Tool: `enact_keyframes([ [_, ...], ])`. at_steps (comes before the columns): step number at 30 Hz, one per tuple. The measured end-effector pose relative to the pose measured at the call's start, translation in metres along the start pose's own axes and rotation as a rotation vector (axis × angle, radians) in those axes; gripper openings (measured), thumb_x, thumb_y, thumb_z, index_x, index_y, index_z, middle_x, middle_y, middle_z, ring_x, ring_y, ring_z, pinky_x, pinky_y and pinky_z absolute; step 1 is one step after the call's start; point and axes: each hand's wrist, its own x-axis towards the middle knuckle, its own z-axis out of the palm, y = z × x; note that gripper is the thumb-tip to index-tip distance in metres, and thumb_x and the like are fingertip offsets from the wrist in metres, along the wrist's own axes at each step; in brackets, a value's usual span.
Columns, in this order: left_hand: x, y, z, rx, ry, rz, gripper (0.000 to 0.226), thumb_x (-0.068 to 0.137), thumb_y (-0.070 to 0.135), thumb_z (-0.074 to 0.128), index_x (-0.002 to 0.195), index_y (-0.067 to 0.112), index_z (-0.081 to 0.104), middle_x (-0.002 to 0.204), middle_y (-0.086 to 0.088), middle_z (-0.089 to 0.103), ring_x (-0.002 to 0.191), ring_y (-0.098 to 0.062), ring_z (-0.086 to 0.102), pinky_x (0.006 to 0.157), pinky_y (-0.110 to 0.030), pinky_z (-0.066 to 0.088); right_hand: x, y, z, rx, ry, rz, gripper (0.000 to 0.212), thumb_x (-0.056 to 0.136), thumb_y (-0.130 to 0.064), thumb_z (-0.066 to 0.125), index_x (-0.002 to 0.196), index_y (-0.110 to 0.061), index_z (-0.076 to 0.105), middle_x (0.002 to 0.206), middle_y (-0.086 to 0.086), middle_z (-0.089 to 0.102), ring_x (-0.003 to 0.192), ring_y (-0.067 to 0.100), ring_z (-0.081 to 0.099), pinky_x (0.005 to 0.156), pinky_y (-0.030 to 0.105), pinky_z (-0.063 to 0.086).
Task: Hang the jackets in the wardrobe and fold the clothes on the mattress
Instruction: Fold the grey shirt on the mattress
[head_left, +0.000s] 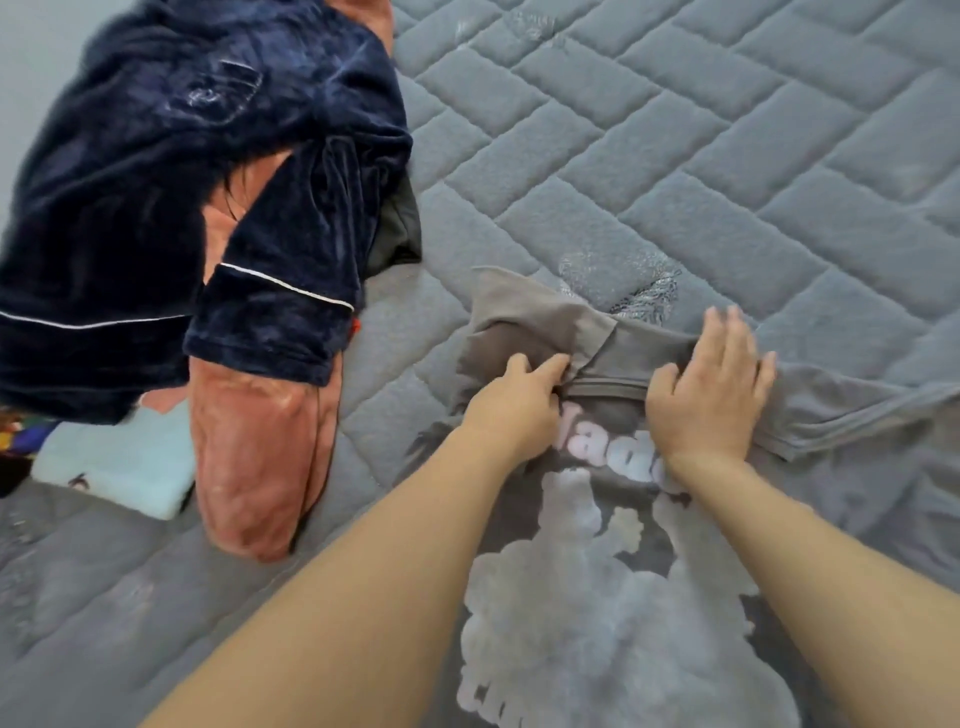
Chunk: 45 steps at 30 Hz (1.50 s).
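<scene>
A grey T-shirt (649, 597) lies spread on the quilted grey mattress (675, 156), printed side up, with a large pale graphic and pale letters on the chest. Its upper part, near the collar, is under both hands, and the rest of the shirt runs down toward the bottom edge of the view, between and below the two forearms.

The left hand (511, 402) rests on the shirt just left of the collar. Its fingers are curled and its fingertips are pushed into a small bunch of the cloth, which it pinches where the sleeve (524, 317) is turned over. This sleeve lies just above the left hand and touches it.

The right hand (711, 384) lies flat on the shirt, beside the left one but not touching it. Its fingers are straight and a little spread, and they press on the folded edge of the collar area. To the right of this hand the cloth goes on in soft wrinkles toward the frame's edge.

Well apart from the hands, on the left of the mattress, there is a pile of other clothes: a dark blue velvet garment (182, 182) with thin white piping on top, a salmon-pink garment (254, 457) partly under it, and a light blue folded piece (124, 462) beside the pink one.
</scene>
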Motion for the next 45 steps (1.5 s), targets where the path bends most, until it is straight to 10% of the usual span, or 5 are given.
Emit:
enact_keyframes([
  [9, 0.010, 0.011, -0.007, -0.111, 0.627, 0.042, 0.039, 0.084, 0.031, 0.049, 0.121, 0.025, 0.057, 0.116, 0.003, 0.054, 0.113, -0.022, 0.045, 0.103, -0.044, 0.037, -0.009, 0.055, 0.003, -0.273, -0.104, -0.123, 0.066, 0.090, -0.040, 0.033, 0.151, -0.015, 0.032, 0.159, 0.013, 0.026, 0.148, 0.032, 0.016, 0.120, 0.056, 0.004],
  [13, 0.042, 0.002, 0.021, 0.154, 0.373, -0.085, 0.065, 0.093, 0.051, 0.016, 0.156, 0.035, 0.015, 0.164, -0.002, 0.006, 0.151, -0.028, -0.004, 0.119, -0.058, -0.006, -0.009, 0.057, 0.005, -0.279, -0.090, -0.128, 0.066, 0.089, -0.040, 0.035, 0.151, -0.016, 0.034, 0.159, 0.011, 0.027, 0.148, 0.032, 0.017, 0.119, 0.057, 0.006],
  [27, 0.051, 0.014, 0.067, 0.290, 0.420, -0.244, 0.062, 0.100, 0.045, 0.021, 0.157, 0.032, 0.003, 0.166, -0.005, -0.007, 0.151, -0.031, -0.014, 0.116, -0.060, -0.012, -0.004, 0.062, 0.009, -0.194, -0.095, -0.145, 0.068, 0.088, -0.044, 0.036, 0.151, -0.019, 0.034, 0.159, 0.008, 0.029, 0.148, 0.030, 0.020, 0.120, 0.054, 0.000],
  [35, -0.070, 0.100, 0.146, 0.095, 0.148, -0.340, 0.092, 0.075, 0.061, -0.010, 0.157, 0.019, -0.009, 0.164, -0.004, -0.017, 0.149, -0.028, -0.019, 0.116, -0.056, -0.013, 0.010, 0.104, -0.083, 1.138, -0.272, 0.342, 0.048, 0.081, -0.023, 0.042, 0.126, -0.017, 0.060, 0.128, 0.003, 0.061, 0.121, 0.015, 0.056, 0.115, 0.038, 0.034],
  [45, -0.146, 0.254, 0.231, 0.272, 0.226, 0.393, 0.071, 0.059, 0.040, 0.063, 0.126, 0.018, 0.051, 0.133, -0.009, 0.042, 0.116, -0.035, 0.048, 0.095, -0.049, 0.044, 0.013, 0.338, -0.194, -0.081, -0.564, 0.392, 0.063, 0.087, -0.046, 0.064, 0.139, -0.016, 0.047, 0.142, 0.020, 0.042, 0.133, 0.038, 0.038, 0.110, 0.042, 0.030],
])
